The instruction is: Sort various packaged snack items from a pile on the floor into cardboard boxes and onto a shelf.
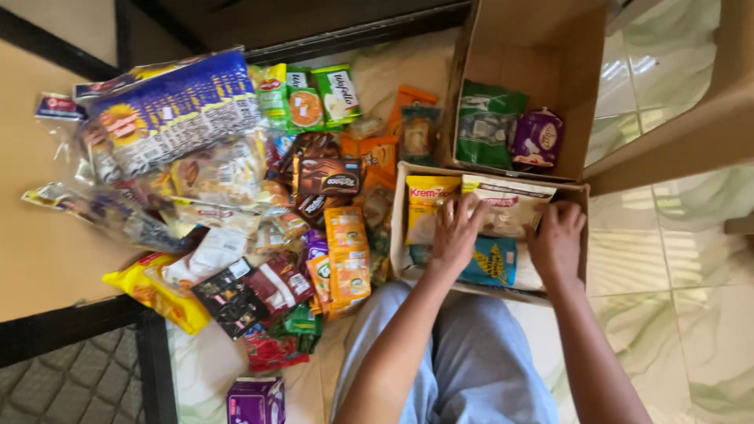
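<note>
Both hands are inside a shallow cardboard box [577, 206] set on the tiled floor [683, 298] ahead of the person's knees; the left hand [455, 235] lies flat, fingers spread, on a white snack packet [506, 206] near the box's middle; the right hand [556, 239] rests at the right end of the same packet, fingers curled over its edge against the box wall, whether it pinches the wrapper cannot be told. The packet lies flat on top of the other goods, between a yellow biscuit packet [424, 196] on the left and a blue and yellow packet [491, 263] just below it. Judged from its look, the white packet is light, soft and crinkly, with a slick film wrapper and contents that may crush; it is best taken at its sealed ends or cradled under both short edges, not squeezed at the middle. A taller open carton [542, 55] stands just behind, holding a green packet [485, 126] and a purple packet [537, 137]. A loose heap of snacks [236, 196] is spread to the left, well apart from both hands.
</note>
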